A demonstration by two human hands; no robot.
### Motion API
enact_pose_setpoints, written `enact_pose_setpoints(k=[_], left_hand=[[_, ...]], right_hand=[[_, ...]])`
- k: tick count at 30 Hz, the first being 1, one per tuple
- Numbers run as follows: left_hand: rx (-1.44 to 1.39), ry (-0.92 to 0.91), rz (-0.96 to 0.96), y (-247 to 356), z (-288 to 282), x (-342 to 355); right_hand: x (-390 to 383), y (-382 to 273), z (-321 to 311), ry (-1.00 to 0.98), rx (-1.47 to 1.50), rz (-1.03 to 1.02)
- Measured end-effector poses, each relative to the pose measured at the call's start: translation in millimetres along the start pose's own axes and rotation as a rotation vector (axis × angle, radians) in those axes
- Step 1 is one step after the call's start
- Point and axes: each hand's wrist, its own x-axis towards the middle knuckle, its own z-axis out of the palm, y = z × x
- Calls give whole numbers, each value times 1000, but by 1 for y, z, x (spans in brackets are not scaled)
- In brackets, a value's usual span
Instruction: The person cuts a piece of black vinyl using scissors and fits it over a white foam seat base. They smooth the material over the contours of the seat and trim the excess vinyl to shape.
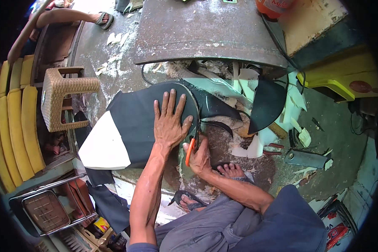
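**Cutting a black sheet on the floor, close to the fingers**

Nearest to the camera, the person sits low with bare feet on the floor, one foot (232,170) just beside the working hand. The right hand (200,157) is closed around the orange handle of the scissors (192,147), and the blades point away into the edge of the black sheet (143,122). The left hand (169,122) lies flat on this sheet, fingers spread wide and straight; it presses down and grips nothing.

The risk I see: the left thumb is very near the blades, so a quick cut could nick it. If the pressing hand slips, the sheet may shift and the cut line will wander.

Further away lie black offcuts (266,105) and white scraps, then a wicker stool (65,98) at the left and a grey curved panel (206,33) beyond.
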Motion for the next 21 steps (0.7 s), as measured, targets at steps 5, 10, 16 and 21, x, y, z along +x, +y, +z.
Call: enact_pose_setpoints(k=[5, 10, 16, 21], left_hand=[[-26, 17, 10, 0, -2, 0], [-10, 16, 3, 0, 0, 0], [-6, 14, 2, 1, 0, 0], [-1, 18, 0, 1, 1, 0]], right_hand=[[1, 2, 4, 39, -15, -70], [1, 4, 2, 38, -11, -98], [2, 3, 2, 57, 4, -125], [3, 0, -3, 8, -26, -49]])
